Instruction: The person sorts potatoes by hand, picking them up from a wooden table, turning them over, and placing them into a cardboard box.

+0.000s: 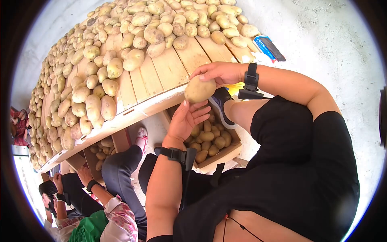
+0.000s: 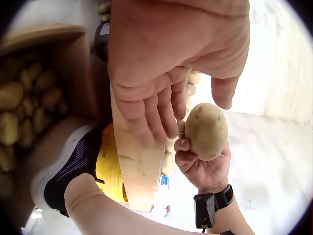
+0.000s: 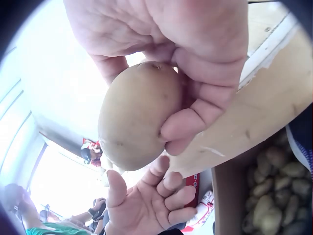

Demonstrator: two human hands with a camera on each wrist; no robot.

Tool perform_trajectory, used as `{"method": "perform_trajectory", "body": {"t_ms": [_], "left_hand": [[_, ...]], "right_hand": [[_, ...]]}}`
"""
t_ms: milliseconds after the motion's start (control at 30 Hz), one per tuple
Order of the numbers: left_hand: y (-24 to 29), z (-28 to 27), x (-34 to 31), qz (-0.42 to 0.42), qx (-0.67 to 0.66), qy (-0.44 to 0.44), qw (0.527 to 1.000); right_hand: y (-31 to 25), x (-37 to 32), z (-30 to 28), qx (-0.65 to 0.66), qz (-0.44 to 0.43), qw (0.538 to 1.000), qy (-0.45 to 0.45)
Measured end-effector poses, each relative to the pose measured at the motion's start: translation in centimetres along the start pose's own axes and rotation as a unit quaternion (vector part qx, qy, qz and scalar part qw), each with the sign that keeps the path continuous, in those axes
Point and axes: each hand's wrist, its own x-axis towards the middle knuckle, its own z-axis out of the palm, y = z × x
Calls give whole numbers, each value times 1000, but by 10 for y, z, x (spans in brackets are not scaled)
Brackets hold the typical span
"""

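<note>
right hand (image 1: 217,72) is clamped over one potato (image 1: 199,89), fingers and thumb curled round its top; the right wrist view shows that grip plainly (image 3: 137,115). the potato hangs just off the front edge of the wooden table (image 1: 169,70), out over the crate (image 1: 225,153) below.

key relation: the left hand (image 1: 185,121) sits directly under the potato, palm up, fingers spread and relaxed, holding nothing. so the potato lies straight above the left palm and the right hand comes at it from the top. its long axis runs roughly along the table's front edge, across the left fingers. the left fingertips are right at its underside; whether they touch it i cannot tell. from the left wrist view the potato (image 2: 206,129) shows just beyond the left fingers. the right hand has it, the left is the nearer free one.

counts: one potato in hand, two hands, one table. the heap of potatoes (image 1: 80,97) fills the table's far and left parts, too many to count. one crate of potatoes is clear under the front edge, with one dark shoe (image 1: 219,105) beside it. one blue packet (image 1: 268,47) lies at the table's far right corner.
</note>
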Motion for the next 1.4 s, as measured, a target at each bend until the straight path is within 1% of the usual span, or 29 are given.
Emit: {"method": "perform_trajectory", "body": {"t_ms": [100, 167, 200, 300, 400, 500, 600, 700, 800, 900, 967, 1067, 1200, 1300, 1400], "left_hand": [[-2, -2, 0, 5, -32, 13, 999], [-2, 0, -1, 25, -34, 35, 998], [-2, -1, -1, 30, -41, 29, 998], [-2, -2, -2, 47, -49, 14, 998], [0, 3, -2, 71, -33, 11, 997], [4, 8, -2, 99, -21, 16, 995], [8, 8, -2, 111, -17, 26, 993], [5, 6, -2, 127, -12, 41, 991], [4, 6, 0, 153, -15, 49, 987], [-2, -1, 5, 178, -22, 63, 982], [-1, -2, 5, 186, -36, 83, 978], [4, -1, 3, 169, -90, 61, 980], [7, 3, -1, 153, -86, 45, 983], [8, 4, 0, 157, -95, 46, 982], [8, 2, 2, 165, -119, 53, 978]], "right_hand": [[1, 3, 0, -55, -22, 998, -27], [0, 2, 0, -22, -22, 998, -51], [0, 2, 0, -6, -23, 998, -63], [2, 0, 2, 40, -21, 997, -61], [2, 0, 4, 45, -10, 996, -74], [3, 2, 2, 56, 74, 994, -61], [5, 3, 0, 16, 70, 994, -87], [8, 5, -6, 8, 50, 995, -81], [9, 4, -5, 23, 8, 998, -57], [5, 3, 3, 7, -22, 999, -24], [2, 4, 6, -41, -55, 997, -20], [1, 9, 4, -89, -97, 991, -23], [-7, 10, 9, -140, -131, 981, -21], [-14, 8, 13, -126, -111, 986, -13], [-10, 13, 11, -107, -142, 984, -16]]}}
